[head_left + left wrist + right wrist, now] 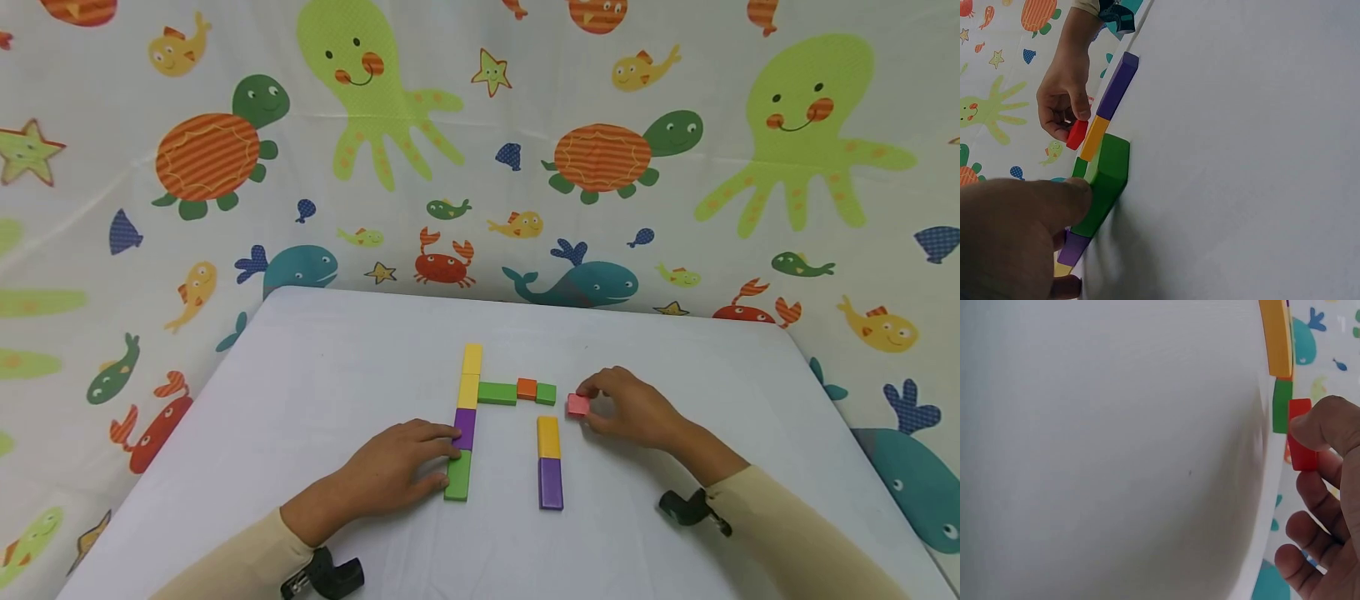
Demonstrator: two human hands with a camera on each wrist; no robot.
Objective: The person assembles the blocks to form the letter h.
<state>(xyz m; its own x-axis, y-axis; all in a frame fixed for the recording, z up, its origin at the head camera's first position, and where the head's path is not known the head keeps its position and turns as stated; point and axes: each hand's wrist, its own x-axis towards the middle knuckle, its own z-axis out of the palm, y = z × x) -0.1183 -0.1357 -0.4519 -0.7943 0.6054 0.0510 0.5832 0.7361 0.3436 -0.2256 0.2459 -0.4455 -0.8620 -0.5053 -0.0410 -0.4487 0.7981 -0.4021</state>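
Between thumb and fingers, my right hand (633, 408) pinches a small red block (577, 406), just right of a small green block (546, 394). The red block (1302, 440) also shows under the thumb in the right wrist view. My left hand (393, 467) rests its fingertips on a purple block (465, 421) and a long green block (458, 482), its thumb along the green one's side. These two line up below two yellow blocks (471, 360) in a column. From that column a green block (497, 393), an orange block (527, 389) and the small green block run right.
Below the row's right end stand a yellow block (548, 437) and a purple block (551, 483), end to end. All lie on a white-covered table (360, 350). A sea-animal cloth (480, 200) hangs behind the table's far edge. Each wrist carries a black camera (686, 508).
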